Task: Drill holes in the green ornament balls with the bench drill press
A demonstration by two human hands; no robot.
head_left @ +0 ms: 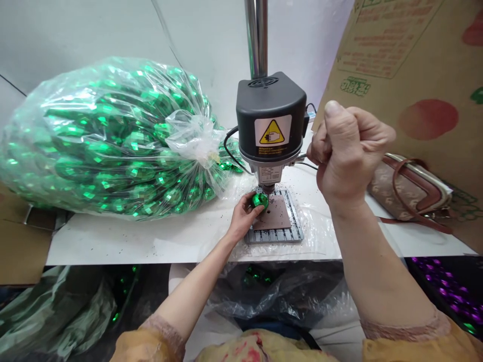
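A small black bench drill press [271,118] with a yellow warning label stands on the white table. My left hand [243,216] pinches a shiny green faceted ball [260,200] just beside the drill chuck [268,188], over the left part of a brown board [277,216] with a dark hole. That board lies on the slotted metal base [296,234]. Raised at the drill's right side, my right hand [345,151] is closed in a fist around the feed lever [301,158]; most of the lever is hidden by the fingers.
A large clear bag [113,141] full of green faceted balls fills the table's left side. A patterned handbag [409,191] and a tall cardboard box [422,75] stand at right. Dark shavings dot the table [151,241]. Below its edge are crumpled plastic [287,296] and purple shiny pieces [449,286].
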